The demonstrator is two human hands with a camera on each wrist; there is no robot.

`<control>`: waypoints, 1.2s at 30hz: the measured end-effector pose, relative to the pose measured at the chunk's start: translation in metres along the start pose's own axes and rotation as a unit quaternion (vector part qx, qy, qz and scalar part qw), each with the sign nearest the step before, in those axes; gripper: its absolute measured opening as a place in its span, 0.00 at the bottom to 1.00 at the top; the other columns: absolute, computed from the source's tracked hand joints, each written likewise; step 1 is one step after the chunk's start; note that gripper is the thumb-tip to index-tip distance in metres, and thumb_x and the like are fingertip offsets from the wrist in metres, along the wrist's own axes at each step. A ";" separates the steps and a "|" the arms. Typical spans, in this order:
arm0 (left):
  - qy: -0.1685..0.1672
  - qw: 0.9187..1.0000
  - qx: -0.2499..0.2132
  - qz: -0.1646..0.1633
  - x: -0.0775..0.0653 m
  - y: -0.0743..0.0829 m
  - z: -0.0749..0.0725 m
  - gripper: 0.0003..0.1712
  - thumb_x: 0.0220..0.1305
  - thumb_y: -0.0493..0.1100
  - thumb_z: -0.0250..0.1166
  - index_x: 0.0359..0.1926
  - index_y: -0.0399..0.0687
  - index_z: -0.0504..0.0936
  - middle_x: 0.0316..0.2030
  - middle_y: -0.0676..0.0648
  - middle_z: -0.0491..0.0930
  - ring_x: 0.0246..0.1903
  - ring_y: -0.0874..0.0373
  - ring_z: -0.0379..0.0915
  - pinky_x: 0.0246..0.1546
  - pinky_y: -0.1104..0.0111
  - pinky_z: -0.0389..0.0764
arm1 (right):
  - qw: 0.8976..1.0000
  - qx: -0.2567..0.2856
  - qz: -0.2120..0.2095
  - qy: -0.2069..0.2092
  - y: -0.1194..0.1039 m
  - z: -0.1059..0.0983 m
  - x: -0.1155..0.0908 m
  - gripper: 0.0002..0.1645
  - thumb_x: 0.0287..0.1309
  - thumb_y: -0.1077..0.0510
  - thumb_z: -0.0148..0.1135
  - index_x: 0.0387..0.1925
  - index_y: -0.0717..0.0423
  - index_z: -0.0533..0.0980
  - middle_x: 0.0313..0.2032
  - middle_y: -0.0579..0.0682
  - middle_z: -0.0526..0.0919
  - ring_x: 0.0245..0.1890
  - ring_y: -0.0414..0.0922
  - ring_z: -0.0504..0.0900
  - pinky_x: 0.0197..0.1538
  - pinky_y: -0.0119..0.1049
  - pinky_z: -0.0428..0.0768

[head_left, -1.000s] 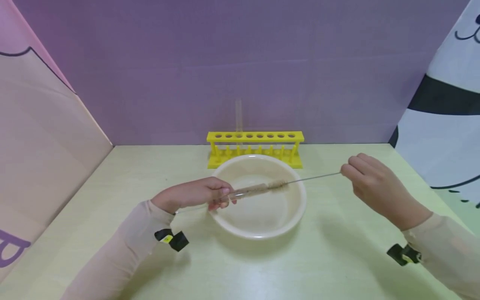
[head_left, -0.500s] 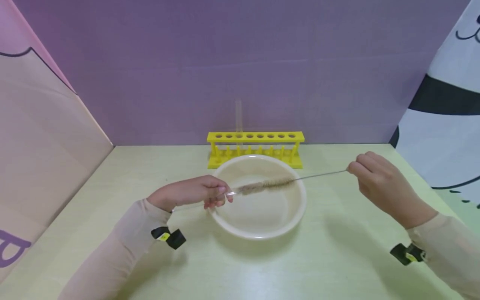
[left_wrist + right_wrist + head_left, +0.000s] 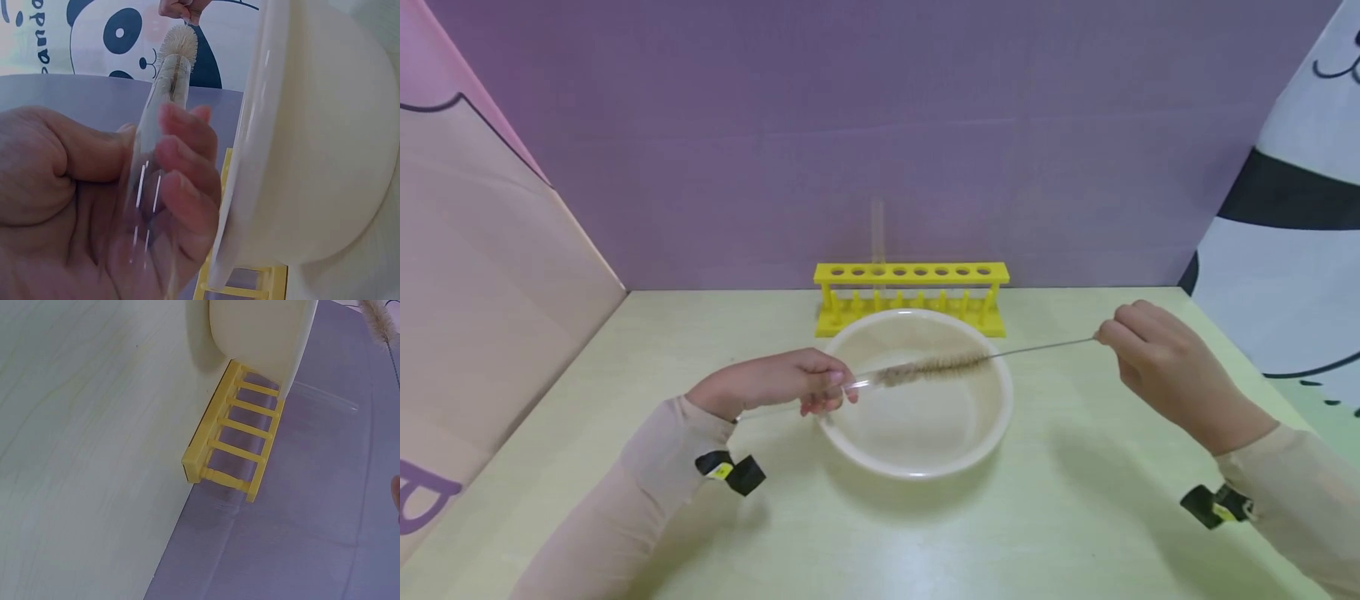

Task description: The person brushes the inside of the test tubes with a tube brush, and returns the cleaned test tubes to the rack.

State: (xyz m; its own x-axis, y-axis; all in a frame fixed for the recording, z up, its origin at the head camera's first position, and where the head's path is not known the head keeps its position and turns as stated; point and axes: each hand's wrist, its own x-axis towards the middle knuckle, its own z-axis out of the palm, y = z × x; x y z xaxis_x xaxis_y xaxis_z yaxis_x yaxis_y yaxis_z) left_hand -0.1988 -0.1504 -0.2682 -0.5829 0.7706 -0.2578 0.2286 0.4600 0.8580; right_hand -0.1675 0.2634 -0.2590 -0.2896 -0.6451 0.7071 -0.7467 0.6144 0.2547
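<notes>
Brush point(image 3: 955, 364): drawn farther out than a second ago, with more bristles clear of the test tube point(image 3: 863, 382).
Left hand point(image 3: 778, 383): thumb and fingers wrapped round the tube, near the basin's left rim.
Right hand point(image 3: 1172, 371): narrow, pinching the brush's thin wire handle point(image 3: 1041, 347) at its end, well to the right.
Test tube position: tilted above the basin point(image 3: 917, 476), mouth toward the right hand, with some bristles inside and some out.
Scrubbing stroke: likely best with the wire in line with the tube, so it neither bends nor levers on the glass rim; a steady, light left grip should stop the tube slipping, and slowing as the last bristles leave should limit flicking.
Basin: cream, on the pale surface point(image 3: 917, 550), under the bristles, well placed for drips.
Yellow rack point(image 3: 910, 272): just behind the basin, one clear tube point(image 3: 877, 229) upright in it.
Purple wall point(image 3: 880, 108): behind everything.
</notes>
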 end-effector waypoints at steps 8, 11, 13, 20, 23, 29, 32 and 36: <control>-0.001 1.000 0.006 0.009 -0.004 -0.002 -0.001 0.19 0.75 0.41 0.41 0.47 0.32 0.75 0.26 0.49 0.71 0.25 0.55 0.65 0.28 0.71 0.71 | 1.000 0.000 -0.003 0.001 0.001 -0.001 0.001 0.23 0.62 0.63 0.30 0.25 0.65 0.72 0.21 0.53 0.68 0.21 0.46 0.64 0.25 0.33 0.64; 0.000 1.000 0.008 0.011 -0.005 -0.002 -0.001 0.19 0.75 0.40 0.41 0.46 0.32 0.75 0.26 0.49 0.71 0.25 0.56 0.65 0.27 0.71 0.71 | 1.000 -0.001 -0.003 0.003 0.002 -0.002 0.000 0.24 0.64 0.62 0.29 0.24 0.65 0.72 0.21 0.53 0.68 0.21 0.46 0.64 0.25 0.33 0.65; 0.001 1.000 0.009 0.010 -0.005 -0.002 -0.001 0.19 0.75 0.40 0.42 0.47 0.31 0.75 0.26 0.50 0.71 0.25 0.56 0.66 0.27 0.71 0.71 | 1.000 -0.002 -0.002 0.004 0.002 -0.002 0.000 0.24 0.65 0.61 0.29 0.24 0.65 0.72 0.21 0.53 0.68 0.21 0.46 0.64 0.25 0.33 0.64; 0.007 1.000 0.009 0.000 -0.007 -0.002 -0.002 0.18 0.75 0.40 0.42 0.47 0.34 0.76 0.27 0.50 0.72 0.25 0.55 0.66 0.28 0.71 0.71 | 1.000 -0.010 -0.003 0.010 0.003 -0.003 -0.003 0.24 0.65 0.62 0.31 0.23 0.65 0.72 0.20 0.54 0.68 0.20 0.46 0.64 0.25 0.33 0.64; 0.010 1.000 0.009 -0.003 -0.008 -0.002 -0.002 0.18 0.75 0.41 0.43 0.46 0.36 0.77 0.28 0.50 0.73 0.25 0.55 0.66 0.28 0.70 0.71 | 1.000 -0.013 -0.004 0.012 0.004 -0.004 -0.003 0.24 0.66 0.62 0.31 0.23 0.65 0.72 0.20 0.54 0.68 0.20 0.47 0.65 0.25 0.33 0.64; 0.015 1.000 0.006 -0.008 -0.013 -0.005 -0.004 0.17 0.74 0.41 0.45 0.46 0.35 0.77 0.28 0.50 0.72 0.25 0.58 0.66 0.28 0.70 0.72 | 1.000 -0.022 0.005 0.011 0.007 -0.007 -0.007 0.19 0.64 0.65 0.35 0.23 0.66 0.71 0.20 0.56 0.68 0.20 0.50 0.66 0.25 0.36 0.66; 0.020 1.000 -0.002 -0.013 -0.016 -0.011 -0.007 0.16 0.74 0.42 0.46 0.42 0.37 0.78 0.26 0.50 0.71 0.24 0.59 0.65 0.27 0.70 0.71 | 0.999 -0.028 0.018 0.015 0.010 -0.011 -0.012 0.13 0.58 0.69 0.41 0.23 0.68 0.71 0.20 0.57 0.68 0.21 0.51 0.67 0.26 0.37 0.65; 0.020 1.000 -0.009 -0.018 -0.018 -0.016 -0.010 0.15 0.74 0.43 0.46 0.39 0.40 0.77 0.26 0.50 0.69 0.24 0.60 0.64 0.27 0.70 0.70 | 0.999 -0.042 0.025 0.024 0.012 -0.014 -0.017 0.18 0.64 0.65 0.40 0.21 0.68 0.70 0.19 0.56 0.66 0.20 0.50 0.65 0.25 0.37 0.62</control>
State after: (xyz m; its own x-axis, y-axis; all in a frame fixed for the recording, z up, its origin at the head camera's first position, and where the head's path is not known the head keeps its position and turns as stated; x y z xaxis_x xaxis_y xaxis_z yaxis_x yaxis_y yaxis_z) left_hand -0.1999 -0.1762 -0.2733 -0.6215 0.7350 -0.2713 0.1932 0.4794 0.8561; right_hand -0.1628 0.2881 -0.2588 -0.2941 -0.5913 0.7509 -0.6784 0.6826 0.2718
